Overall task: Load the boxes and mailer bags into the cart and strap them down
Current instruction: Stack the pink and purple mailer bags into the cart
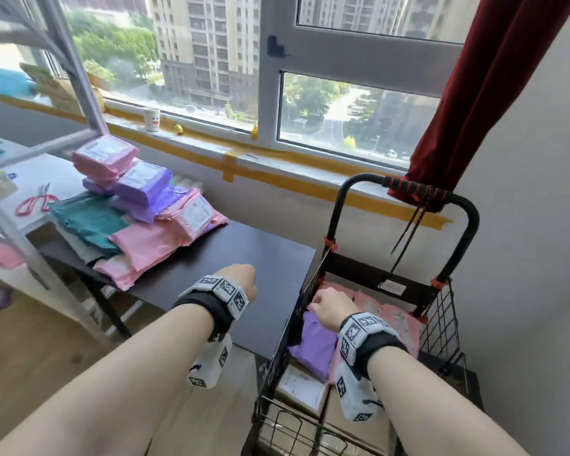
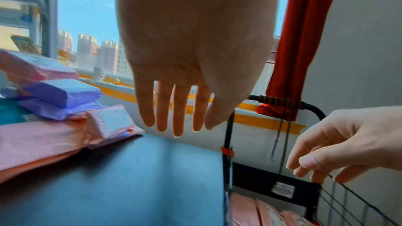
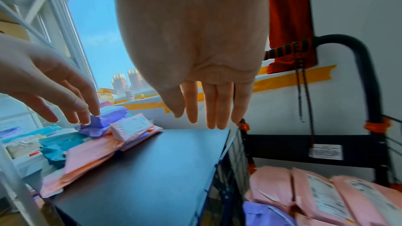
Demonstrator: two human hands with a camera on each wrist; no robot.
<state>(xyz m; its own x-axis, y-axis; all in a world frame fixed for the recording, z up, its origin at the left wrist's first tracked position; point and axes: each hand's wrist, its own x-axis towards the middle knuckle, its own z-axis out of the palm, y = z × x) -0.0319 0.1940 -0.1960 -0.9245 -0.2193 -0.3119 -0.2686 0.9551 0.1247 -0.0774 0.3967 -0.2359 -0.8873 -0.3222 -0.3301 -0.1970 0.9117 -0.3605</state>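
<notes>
Hovering empty with fingers straight, both hands (image 1: 241, 281) (image 1: 329, 307) flank the table's mailer bags (image 1: 145, 218) and the cart (image 1: 441, 311).

Daylight floods in through the window (image 1: 356, 113), bright enough that the buildings outside look hazy and washed. The dark tabletop (image 1: 244, 255) catches a soft sheen, which turns bluish in both wrist views. The head view bends straight lines near its edges, and the shelf frame (image 1: 76, 60) at upper left is smeared with motion blur. In the wrist views each hand sits backlit against the glass (fingertips glow orange where light passes through), and the mailer bags (image 2: 50, 95) at the left margin are soft and streaked. Grain and colour cast are stronger there.
</notes>
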